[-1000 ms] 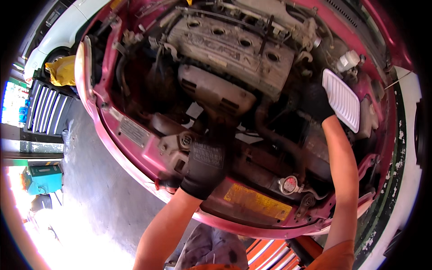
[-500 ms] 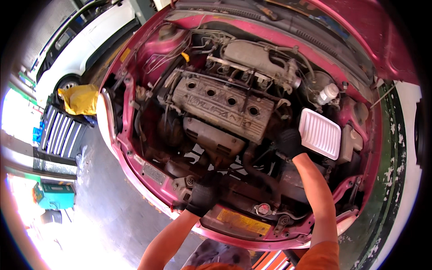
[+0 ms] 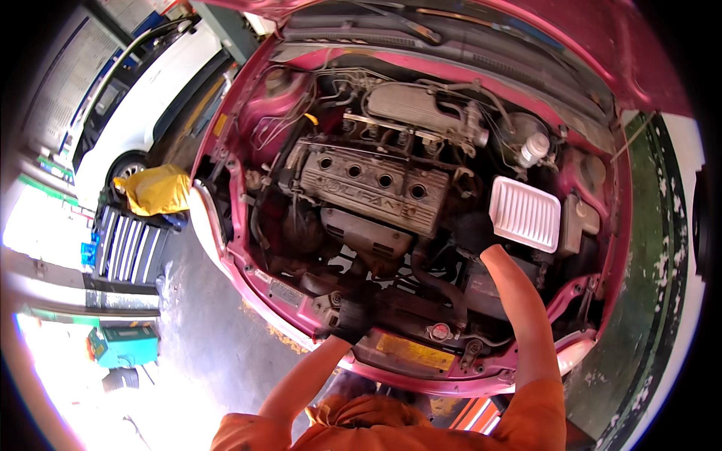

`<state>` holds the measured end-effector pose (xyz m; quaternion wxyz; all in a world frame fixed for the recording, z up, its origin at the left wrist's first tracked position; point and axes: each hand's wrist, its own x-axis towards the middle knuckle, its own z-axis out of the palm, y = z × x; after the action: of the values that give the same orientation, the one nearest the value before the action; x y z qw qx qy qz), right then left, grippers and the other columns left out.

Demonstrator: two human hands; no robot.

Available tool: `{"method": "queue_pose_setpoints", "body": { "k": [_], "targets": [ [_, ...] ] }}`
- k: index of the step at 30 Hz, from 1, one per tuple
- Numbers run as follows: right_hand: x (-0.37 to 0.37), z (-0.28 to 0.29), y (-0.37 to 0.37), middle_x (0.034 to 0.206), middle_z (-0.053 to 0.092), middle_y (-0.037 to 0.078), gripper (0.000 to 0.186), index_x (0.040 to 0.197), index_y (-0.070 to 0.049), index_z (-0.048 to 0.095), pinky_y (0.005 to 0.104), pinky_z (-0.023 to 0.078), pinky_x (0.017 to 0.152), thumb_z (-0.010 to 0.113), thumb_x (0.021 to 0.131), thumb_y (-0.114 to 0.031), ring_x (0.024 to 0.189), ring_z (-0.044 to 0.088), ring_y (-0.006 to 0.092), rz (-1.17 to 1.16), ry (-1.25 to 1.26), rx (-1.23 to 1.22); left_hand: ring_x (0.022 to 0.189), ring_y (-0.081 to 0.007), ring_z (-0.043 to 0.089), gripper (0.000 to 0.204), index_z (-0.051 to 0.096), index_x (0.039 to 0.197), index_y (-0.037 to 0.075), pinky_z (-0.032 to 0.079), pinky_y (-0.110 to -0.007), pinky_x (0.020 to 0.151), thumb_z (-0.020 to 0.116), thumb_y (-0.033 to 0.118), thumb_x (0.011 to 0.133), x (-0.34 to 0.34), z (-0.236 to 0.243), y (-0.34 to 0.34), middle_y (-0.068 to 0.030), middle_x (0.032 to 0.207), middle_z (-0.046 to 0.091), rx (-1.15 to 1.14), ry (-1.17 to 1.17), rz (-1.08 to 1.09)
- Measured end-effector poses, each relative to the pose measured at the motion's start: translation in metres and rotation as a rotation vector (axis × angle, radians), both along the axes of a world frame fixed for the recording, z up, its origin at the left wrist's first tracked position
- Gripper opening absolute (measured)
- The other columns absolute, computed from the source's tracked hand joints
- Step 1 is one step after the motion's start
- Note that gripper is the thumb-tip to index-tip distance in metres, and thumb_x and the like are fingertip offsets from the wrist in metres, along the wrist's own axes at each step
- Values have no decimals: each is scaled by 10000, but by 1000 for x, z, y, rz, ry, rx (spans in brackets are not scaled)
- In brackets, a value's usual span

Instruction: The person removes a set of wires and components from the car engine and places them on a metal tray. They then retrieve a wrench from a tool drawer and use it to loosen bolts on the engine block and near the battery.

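Both my hands wear black gloves and reach into the engine bay of a pink car. My left hand is low over the front panel, beside a hood latch and just in front of the engine; its fingers blend into the dark parts. My right hand is down at the right end of the ribbed metal valve cover, next to a white pleated air filter. Its fingertips are lost in shadow, and I cannot make out what they touch. A metal heat shield lies between the hands, on the engine's front.
The radiator cap and a yellow label are on the front edge. A white reservoir bottle stands behind the filter. At left are a yellow bag, a tool cabinet, a teal case and a white car.
The view has shifted, so more of my orange sleeves shows and the car sits differently in it. Both hands stay at nearly the same places in the engine bay.
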<state>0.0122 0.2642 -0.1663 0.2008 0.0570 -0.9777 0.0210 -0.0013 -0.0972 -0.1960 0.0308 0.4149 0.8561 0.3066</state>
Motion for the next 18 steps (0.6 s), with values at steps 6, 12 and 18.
{"method": "queue_pose_setpoints", "body": {
  "k": [6, 12, 18],
  "targets": [
    [-9, 12, -10, 969, 664, 161, 289, 1029, -121, 694, 458, 489, 822, 539, 903, -331, 914, 625, 352, -8, -127, 29, 804, -359, 637, 407, 560, 1138, 68, 517, -454, 632, 642, 215, 767, 2, -10, -3, -136, 1002, 613, -91, -126, 26],
    [-32, 40, -32, 1140, 588, 172, 328, 1134, -111, 635, 497, 372, 923, 505, 898, -297, 1047, 520, 376, -83, -92, 135, 874, -362, 622, 439, 530, 1202, 51, 521, -460, 663, 608, 126, 777, 6, -19, 1, -168, 1172, 563, 44, -142, -26],
    [-22, -5, -34, 1076, 538, 146, 349, 1118, -106, 594, 504, 305, 873, 518, 886, -355, 1004, 444, 385, -393, -193, 229, 1182, -390, 495, 552, 454, 1322, 8, 486, -470, 864, 571, 60, 785, -2, 13, 5, -237, 1329, 468, 296, -509, -131]
  ]
}}
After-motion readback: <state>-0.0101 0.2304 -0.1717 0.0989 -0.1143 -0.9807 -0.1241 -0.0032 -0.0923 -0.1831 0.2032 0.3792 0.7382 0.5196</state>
